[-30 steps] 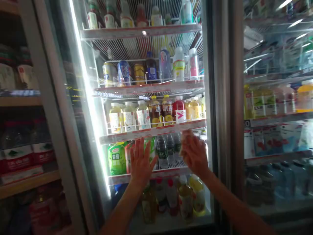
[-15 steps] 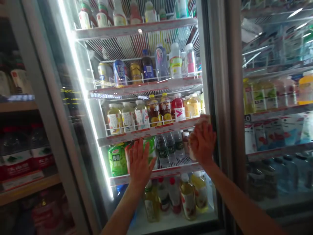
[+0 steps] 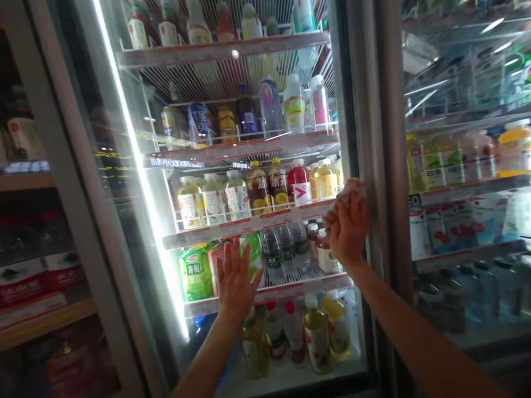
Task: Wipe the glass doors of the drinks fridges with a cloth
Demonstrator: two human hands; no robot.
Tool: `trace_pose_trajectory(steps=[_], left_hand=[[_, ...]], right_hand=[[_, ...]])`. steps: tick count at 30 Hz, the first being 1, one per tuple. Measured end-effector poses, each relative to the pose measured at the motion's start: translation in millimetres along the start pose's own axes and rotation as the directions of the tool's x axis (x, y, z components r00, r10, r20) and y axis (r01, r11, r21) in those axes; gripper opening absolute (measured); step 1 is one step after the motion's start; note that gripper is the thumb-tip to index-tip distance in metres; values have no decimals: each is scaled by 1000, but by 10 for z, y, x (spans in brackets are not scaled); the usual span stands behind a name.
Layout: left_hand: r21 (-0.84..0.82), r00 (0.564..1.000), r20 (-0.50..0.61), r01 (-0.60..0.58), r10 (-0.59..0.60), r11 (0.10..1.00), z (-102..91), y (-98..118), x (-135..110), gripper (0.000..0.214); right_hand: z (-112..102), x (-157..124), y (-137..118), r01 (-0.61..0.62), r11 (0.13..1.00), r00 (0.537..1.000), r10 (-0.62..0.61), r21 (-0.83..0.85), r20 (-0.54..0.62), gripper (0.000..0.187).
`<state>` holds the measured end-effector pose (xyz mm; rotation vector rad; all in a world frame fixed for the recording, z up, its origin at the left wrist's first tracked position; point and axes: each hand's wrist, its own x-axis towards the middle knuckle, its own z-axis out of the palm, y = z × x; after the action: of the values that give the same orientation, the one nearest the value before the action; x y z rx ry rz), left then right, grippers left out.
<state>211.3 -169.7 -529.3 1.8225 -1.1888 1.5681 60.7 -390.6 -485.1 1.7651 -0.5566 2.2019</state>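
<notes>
My left hand (image 3: 235, 281) lies flat on the glass door (image 3: 136, 182) of a lit drinks fridge, fingers spread, in front of the green bottles (image 3: 194, 272) on the fourth shelf. Against the door's right edge, by the metal frame (image 3: 365, 138), my right hand (image 3: 349, 228) is pressed. Its fingers are closed over a pale crumpled cloth (image 3: 350, 188) that sticks out above them. Water bottles (image 3: 286, 249) stand behind the glass between my two hands.
Wire shelves (image 3: 249, 148) inside the fridge hold several rows of cans and bottles. A second glass-door fridge (image 3: 464, 166) stands to the right. Dark wooden shelving (image 3: 33, 182) with packaged goods is on the left.
My right hand has slid right and up across the glass to the door's right edge. My left hand has stayed flat on the glass. The view has shifted slightly.
</notes>
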Motion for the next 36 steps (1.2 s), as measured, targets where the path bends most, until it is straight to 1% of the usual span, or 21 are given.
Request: trace_pose_trajectory(steps=[1,3,5,7,8,9,12,14,15,17,19,21,23,25,27,28,29,31,33,35,36], left_hand=[[4,1000,-2,8,-8,1000,5,14,-4,74],[12,1000,-6,7,-7,1000,2,30,1,73],[16,1000,-28,-3,4,1000,-25,17,41,72],[21,997,-73,9,-8,1000,-64,-25,131,72],[21,996,-92,24,-22,999,-83,-52,191,72],[20,994,-100,39,-37,999,-98,-79,257,72],[9,996,-58,69,-69,998,-100,-145,433,72],[10,996,-37,85,-85,996,-76,-162,491,71],[12,995,-33,94,-94,995,-65,-163,501,71],[20,995,-31,100,-100,995,-57,-161,494,72],[32,996,-21,91,-90,995,-67,-163,477,72],[44,997,-15,74,-74,996,-83,-173,464,71],[52,998,-21,57,-56,997,-86,-181,457,71],[57,998,-34,51,-49,997,-72,-183,455,71],[57,998,-45,56,-54,997,-48,-179,454,72],[55,997,-47,63,-60,997,-37,-176,453,73],[52,997,-44,71,-68,996,-30,-174,453,73],[51,996,-34,84,-83,995,-32,-169,452,73],[55,996,-19,90,-89,994,-52,-167,453,73],[60,996,-7,89,-88,994,-74,-167,453,72],[59,996,-3,88,-88,994,-82,-167,451,72]], right_hand=[[14,0,-45,-4,1000,1000,4,5,2,46],[35,-84,-270,125,990,989,-130,68,76,47],[48,-205,-522,306,938,932,-330,166,148,48],[54,-259,-615,399,888,882,-440,230,170,50],[55,-241,-577,394,890,885,-435,231,165,52],[57,-193,-492,355,912,910,-388,208,149,54],[80,28,-186,96,993,994,-99,73,40,58],[99,104,-157,-38,999,999,38,36,-17,58],[102,93,-219,-40,998,999,41,49,-2,59],[92,-11,-431,80,990,991,-91,118,94,60],[73,-140,-602,269,941,935,-306,205,178,59],[49,-192,-581,366,903,892,-409,226,192,58],[27,-129,-366,309,938,932,-332,158,147,57],[23,2,-114,140,988,987,-144,61,67,56],[39,99,-25,6,1000,1000,-6,15,2,56],[50,109,-75,-11,1000,1000,11,19,2,56],[61,89,-185,10,999,1000,-11,38,26,57],[75,-15,-505,127,986,984,-139,109,108,57],[80,-129,-785,269,944,936,-303,190,180,57],[75,-173,-851,348,909,897,-394,228,200,55],[71,-157,-788,352,909,898,-395,223,195,55]])
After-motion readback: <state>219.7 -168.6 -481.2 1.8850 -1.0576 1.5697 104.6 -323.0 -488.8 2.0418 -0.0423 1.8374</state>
